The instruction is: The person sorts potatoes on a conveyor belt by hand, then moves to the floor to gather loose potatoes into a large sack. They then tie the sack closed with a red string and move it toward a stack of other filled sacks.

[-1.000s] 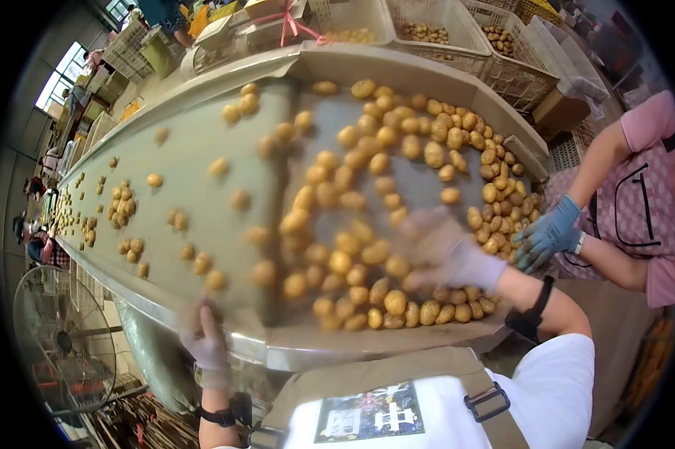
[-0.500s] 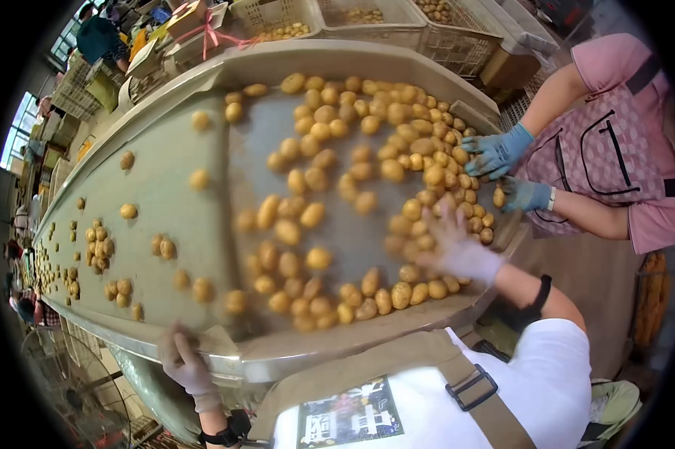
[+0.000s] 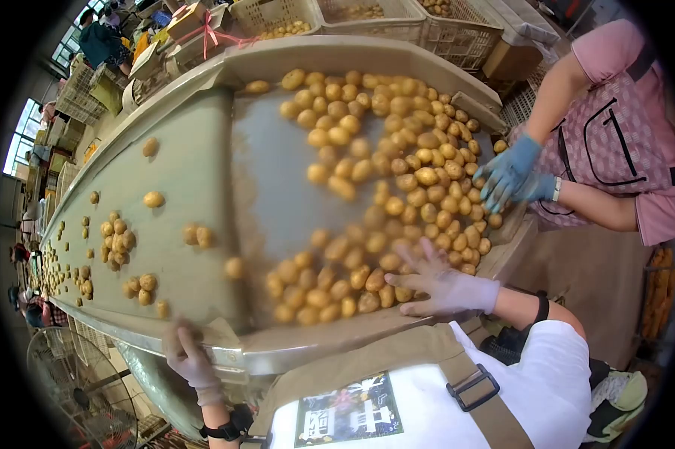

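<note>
Many yellow-brown potatoes (image 3: 427, 176) lie over the grey metal tray (image 3: 277, 191), packed densest at its right end. My right hand (image 3: 442, 284), in a thin whitish glove, spreads its fingers on the potatoes near the tray's lower edge, grasping none. At the lower left, my left hand (image 3: 190, 358), gloved too, is at the near rim beside the belt's end; its fingers are partly blurred and nothing shows in them. Loose potatoes and small clusters rest on the green conveyor belt (image 3: 180, 262), left of the tray.
Across the right end stands a co-worker in a pink apron (image 3: 599, 150), with blue-gloved hands (image 3: 513, 172) close together at the potatoes. Plastic crates (image 3: 457, 45) holding potatoes line the far side. A fan (image 3: 79, 385) stands at the lower left.
My right hand has moved down and slightly left, toward the near edge. Potatoes on the belt have shifted, and those in the tray sit farther right. The co-worker's hands have come together.
</note>
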Action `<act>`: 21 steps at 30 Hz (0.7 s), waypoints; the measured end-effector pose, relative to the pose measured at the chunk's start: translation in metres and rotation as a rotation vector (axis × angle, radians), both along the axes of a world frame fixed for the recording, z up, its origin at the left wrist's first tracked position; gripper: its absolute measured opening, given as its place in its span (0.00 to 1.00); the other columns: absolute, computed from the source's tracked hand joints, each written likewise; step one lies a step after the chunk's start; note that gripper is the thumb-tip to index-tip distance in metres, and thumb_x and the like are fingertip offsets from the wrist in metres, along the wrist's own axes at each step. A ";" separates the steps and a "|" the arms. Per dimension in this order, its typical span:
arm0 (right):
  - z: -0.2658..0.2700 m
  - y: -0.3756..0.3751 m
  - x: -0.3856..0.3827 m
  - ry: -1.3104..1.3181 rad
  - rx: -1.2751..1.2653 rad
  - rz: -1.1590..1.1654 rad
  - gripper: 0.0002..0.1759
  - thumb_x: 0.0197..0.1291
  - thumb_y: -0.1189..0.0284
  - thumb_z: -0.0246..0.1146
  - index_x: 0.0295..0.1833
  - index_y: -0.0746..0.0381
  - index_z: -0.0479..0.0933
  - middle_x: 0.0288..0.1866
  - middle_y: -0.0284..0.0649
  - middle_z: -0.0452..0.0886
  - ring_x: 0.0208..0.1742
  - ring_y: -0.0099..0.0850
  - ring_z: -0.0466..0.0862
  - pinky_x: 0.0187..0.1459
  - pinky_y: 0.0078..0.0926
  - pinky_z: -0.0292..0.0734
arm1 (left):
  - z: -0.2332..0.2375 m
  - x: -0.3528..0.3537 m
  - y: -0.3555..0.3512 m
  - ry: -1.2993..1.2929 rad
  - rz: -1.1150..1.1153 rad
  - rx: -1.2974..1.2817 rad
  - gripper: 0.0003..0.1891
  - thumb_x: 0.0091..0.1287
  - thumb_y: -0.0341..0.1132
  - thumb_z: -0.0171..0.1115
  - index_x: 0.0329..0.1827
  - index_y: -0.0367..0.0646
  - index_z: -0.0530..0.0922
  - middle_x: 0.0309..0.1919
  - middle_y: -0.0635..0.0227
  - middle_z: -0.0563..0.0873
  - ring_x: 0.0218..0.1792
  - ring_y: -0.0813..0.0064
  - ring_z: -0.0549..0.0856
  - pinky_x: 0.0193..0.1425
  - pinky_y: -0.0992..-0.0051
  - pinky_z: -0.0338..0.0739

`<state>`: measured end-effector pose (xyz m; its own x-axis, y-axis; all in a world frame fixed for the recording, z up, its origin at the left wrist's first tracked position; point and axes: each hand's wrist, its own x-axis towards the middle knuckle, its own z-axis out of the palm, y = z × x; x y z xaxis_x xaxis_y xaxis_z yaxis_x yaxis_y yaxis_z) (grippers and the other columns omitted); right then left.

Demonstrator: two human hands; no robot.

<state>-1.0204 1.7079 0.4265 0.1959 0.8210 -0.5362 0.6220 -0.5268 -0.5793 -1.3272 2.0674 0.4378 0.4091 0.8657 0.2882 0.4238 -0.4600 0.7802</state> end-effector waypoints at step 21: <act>-0.013 0.029 0.030 -0.418 0.103 -0.180 0.09 0.61 0.64 0.62 0.43 0.56 0.79 0.38 0.45 0.83 0.41 0.45 0.85 0.40 0.44 0.78 | 0.009 -0.038 0.050 0.038 -0.026 0.041 0.13 0.75 0.31 0.55 0.49 0.31 0.84 0.39 0.60 0.88 0.40 0.67 0.84 0.50 0.68 0.76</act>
<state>-0.9908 1.7369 0.4133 0.5223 0.7988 -0.2984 0.7171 -0.6008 -0.3532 -1.3649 2.1177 0.4464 0.4425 0.8426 0.3071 0.4407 -0.5025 0.7438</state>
